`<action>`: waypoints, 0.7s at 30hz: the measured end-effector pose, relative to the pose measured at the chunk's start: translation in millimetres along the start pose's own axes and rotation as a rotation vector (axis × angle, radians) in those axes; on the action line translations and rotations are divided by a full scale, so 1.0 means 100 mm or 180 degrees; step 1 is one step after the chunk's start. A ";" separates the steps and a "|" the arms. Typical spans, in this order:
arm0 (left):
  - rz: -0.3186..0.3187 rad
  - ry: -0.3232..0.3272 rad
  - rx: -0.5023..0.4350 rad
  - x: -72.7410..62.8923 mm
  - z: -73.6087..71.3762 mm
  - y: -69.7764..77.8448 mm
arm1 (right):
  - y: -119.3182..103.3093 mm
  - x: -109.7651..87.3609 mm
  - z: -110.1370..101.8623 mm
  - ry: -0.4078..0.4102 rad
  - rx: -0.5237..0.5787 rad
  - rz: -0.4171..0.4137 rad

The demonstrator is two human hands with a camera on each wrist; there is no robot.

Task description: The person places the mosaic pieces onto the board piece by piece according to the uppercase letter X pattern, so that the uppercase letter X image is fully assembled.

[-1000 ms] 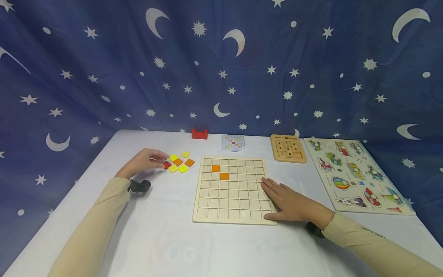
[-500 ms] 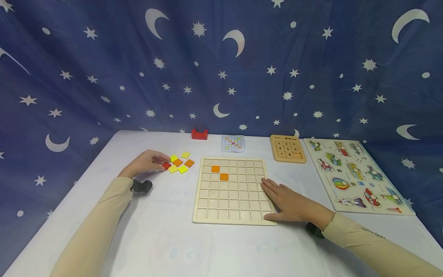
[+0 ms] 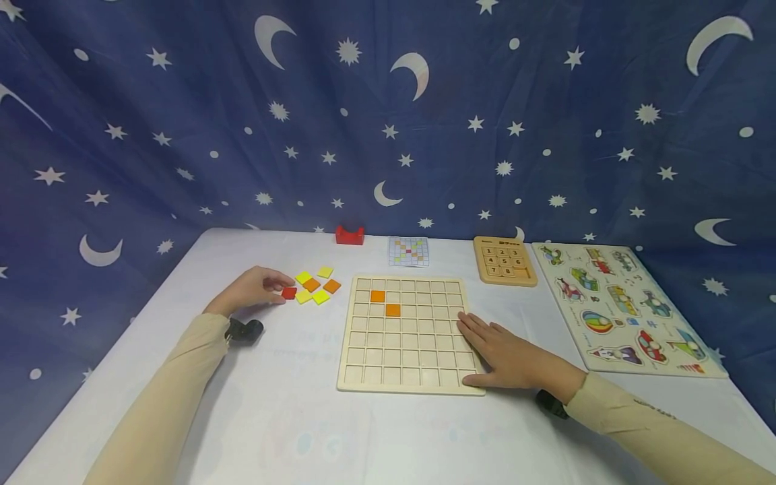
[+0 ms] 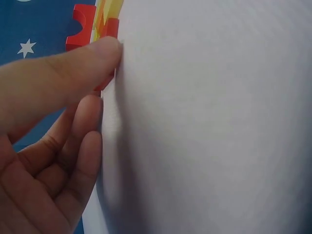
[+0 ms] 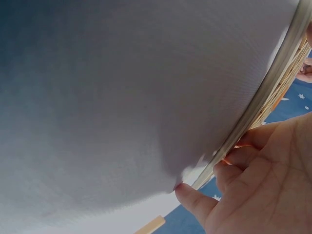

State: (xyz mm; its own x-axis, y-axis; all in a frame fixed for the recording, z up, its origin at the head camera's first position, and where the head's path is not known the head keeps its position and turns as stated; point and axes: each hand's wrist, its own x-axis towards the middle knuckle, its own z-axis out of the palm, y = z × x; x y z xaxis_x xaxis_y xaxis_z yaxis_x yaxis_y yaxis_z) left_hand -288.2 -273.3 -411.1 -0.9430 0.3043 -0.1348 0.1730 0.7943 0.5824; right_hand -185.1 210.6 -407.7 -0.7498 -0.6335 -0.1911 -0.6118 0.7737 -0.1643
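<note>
A red square tile [image 3: 288, 293] is pinched by my left hand [image 3: 251, 291] at the left side of a small group of tiles. In the left wrist view, the thumb [image 4: 105, 51] lies over part of the red tile [image 4: 111, 28], and the other fingers curl behind it. Yellow tiles [image 3: 321, 296] and orange tiles [image 3: 331, 286] lie loose just to the right. My right hand [image 3: 500, 353] rests with spread fingers on the right edge of a wooden grid board [image 3: 409, 357]. Two orange tiles [image 3: 393, 310] sit in the board's upper left cells.
Along the back stand a red notched block [image 3: 349, 236], a printed pattern card [image 3: 408, 251] and a wooden number puzzle [image 3: 505, 261]. A large picture puzzle board [image 3: 624, 306] lies at the right. Behind the white table [image 3: 291, 404] hangs a blue star-patterned cloth [image 3: 388, 101].
The red tile has slid slightly left and turned, coming apart from the other tiles, with my left hand at it. My right hand has stayed on the board.
</note>
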 end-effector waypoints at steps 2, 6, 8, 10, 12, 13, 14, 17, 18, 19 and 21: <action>-0.0026 0.0001 0.0029 0.00 0.00 0.00 | 0.00 0.00 0.00 -0.0001 -0.0010 0.0006; -0.0066 0.0013 0.0116 -0.01 -0.01 0.01 | 0.00 0.00 0.00 0.0003 -0.0007 0.0007; -0.0106 0.0031 0.0144 -0.02 -0.01 0.01 | 0.00 0.00 0.00 0.0005 -0.0003 0.0000; -0.0123 0.0048 0.0162 -0.02 -0.01 0.01 | 0.00 0.00 0.00 0.0005 -0.0003 -0.0004; -0.0113 0.0063 0.0172 -0.03 -0.01 0.02 | 0.00 0.00 0.00 0.0005 -0.0007 -0.0006; -0.0094 0.0073 0.0176 -0.03 -0.01 0.02 | 0.00 0.00 0.00 0.0004 -0.0007 -0.0005; -0.0069 0.0085 0.0191 -0.03 -0.01 0.02 | 0.00 0.00 0.01 0.0002 -0.0011 -0.0004; 0.0001 0.0114 0.0242 -0.02 -0.01 0.02 | 0.00 0.00 0.01 -0.0004 -0.0011 0.0005; 0.0014 0.0123 0.0256 -0.02 -0.02 0.02 | 0.00 0.00 0.01 -0.0002 -0.0014 0.0004; 0.0020 0.0130 0.0269 -0.02 -0.02 0.02 | 0.00 0.00 0.01 -0.0002 -0.0016 0.0003; 0.0016 0.0136 0.0282 -0.03 -0.02 0.02 | 0.01 0.00 0.01 0.0011 -0.0026 -0.0006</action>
State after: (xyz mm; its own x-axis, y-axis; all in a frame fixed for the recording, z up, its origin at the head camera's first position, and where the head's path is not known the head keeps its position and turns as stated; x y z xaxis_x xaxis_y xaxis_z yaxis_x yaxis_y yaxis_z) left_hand -285.9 -273.4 -408.2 -0.9530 0.2872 -0.0968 0.2004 0.8367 0.5097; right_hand -185.4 211.1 -409.1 -0.7494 -0.6350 -0.1874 -0.6154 0.7725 -0.1567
